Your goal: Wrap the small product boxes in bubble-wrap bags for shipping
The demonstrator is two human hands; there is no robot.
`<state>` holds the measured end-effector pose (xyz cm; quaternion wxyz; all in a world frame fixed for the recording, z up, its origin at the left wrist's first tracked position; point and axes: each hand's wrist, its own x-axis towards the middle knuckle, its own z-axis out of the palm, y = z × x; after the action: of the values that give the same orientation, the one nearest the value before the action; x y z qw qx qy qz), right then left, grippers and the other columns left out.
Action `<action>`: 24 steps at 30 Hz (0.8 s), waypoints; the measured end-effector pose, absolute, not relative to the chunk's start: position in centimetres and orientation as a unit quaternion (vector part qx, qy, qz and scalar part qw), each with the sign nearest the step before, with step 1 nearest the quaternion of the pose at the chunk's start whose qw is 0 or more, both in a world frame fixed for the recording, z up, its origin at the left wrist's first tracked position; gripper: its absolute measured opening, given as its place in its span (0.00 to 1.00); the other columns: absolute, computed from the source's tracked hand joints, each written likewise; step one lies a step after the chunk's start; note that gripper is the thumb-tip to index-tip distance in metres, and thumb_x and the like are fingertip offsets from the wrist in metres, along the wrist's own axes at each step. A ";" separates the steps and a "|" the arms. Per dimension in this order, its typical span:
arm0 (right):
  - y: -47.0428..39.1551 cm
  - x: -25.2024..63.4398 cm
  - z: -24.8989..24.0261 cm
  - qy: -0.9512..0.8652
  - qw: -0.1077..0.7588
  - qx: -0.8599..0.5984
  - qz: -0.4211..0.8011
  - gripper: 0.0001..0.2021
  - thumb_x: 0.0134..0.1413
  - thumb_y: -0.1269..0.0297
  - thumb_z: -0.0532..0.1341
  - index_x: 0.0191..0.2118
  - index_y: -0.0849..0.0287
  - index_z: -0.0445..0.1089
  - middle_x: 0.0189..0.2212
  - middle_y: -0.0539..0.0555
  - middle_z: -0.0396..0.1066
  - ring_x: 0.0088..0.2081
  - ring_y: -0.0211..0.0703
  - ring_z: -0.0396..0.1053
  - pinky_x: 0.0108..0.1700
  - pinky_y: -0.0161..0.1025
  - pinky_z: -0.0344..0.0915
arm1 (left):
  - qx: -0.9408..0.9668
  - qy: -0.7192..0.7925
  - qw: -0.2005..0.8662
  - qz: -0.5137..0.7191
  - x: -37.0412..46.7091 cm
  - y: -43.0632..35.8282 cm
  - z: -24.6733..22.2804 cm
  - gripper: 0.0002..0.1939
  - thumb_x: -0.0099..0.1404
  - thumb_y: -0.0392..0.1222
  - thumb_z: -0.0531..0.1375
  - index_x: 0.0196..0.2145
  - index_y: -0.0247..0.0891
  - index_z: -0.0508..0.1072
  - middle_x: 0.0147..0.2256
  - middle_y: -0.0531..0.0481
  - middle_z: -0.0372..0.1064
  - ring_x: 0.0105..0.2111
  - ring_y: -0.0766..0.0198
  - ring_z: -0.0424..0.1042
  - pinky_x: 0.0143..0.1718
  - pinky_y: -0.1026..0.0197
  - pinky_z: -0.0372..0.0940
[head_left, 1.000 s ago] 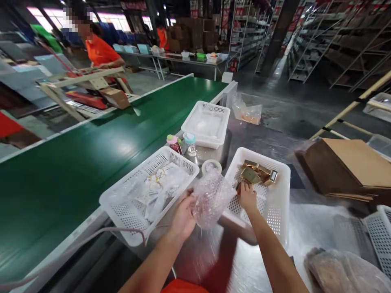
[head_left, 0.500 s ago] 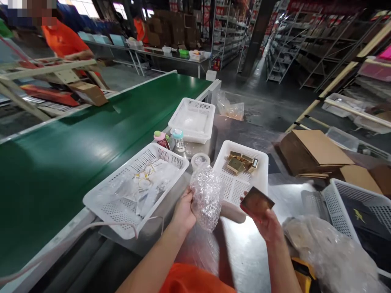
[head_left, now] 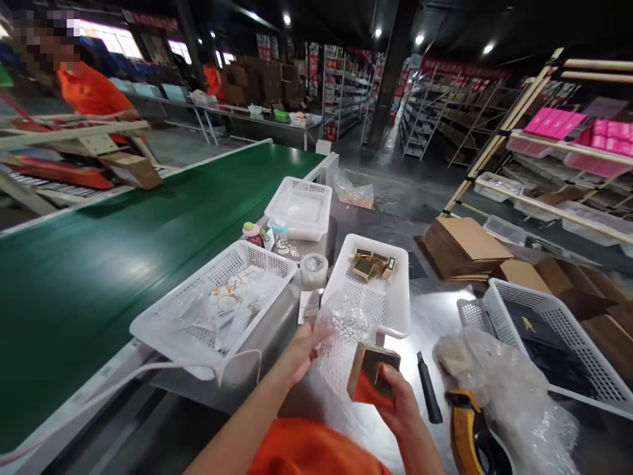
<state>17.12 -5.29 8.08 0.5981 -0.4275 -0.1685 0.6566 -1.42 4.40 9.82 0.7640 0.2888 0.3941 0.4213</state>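
Observation:
Clear bubble wrap (head_left: 341, 330) hangs over the metal table, its left edge pinched by my left hand (head_left: 299, 353). My right hand (head_left: 399, 399) grips a shiny gold box (head_left: 374, 373), thumb on its mirror-like face, close against the bubble wrap. Behind them a white basket (head_left: 400, 297) holds several small gold boxes (head_left: 366, 267). A roll of clear tape (head_left: 314, 269) and a small white card (head_left: 308, 306) lie left of that basket. To the right of my right hand lie a black utility knife (head_left: 429, 389) and a yellow-and-black tape dispenser (head_left: 467, 422).
A white basket (head_left: 148, 323) with plastic bags stands at left, beside the green conveyor (head_left: 198, 204). Another basket (head_left: 321, 227) and two small bottles (head_left: 281, 237) are behind. Stacked cardboard (head_left: 469, 241), crumpled plastic (head_left: 504, 369) and a basket with dark items (head_left: 509, 297) occupy the right.
My right hand has brought the gold box left and down, next to the bubble wrap. The wrap now looks more spread out. The view has tilted up and shifted right.

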 end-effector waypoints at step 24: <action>-8.1 14.5 11.9 -0.573 0.399 -0.459 0.549 0.20 0.35 0.48 0.71 0.33 0.58 0.77 0.37 0.51 0.61 0.40 0.44 0.63 0.42 0.39 0.61 | 0.432 0.340 0.798 0.246 -0.5 -0.8 9.0 0.27 0.39 0.54 0.74 0.30 0.35 0.70 0.26 0.54 0.68 0.29 0.64 0.68 0.32 0.63 0.61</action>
<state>14.50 -8.12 11.90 0.3994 -0.4591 -0.5728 0.5492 -0.51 -0.82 9.03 0.7983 0.4318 0.3405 0.2456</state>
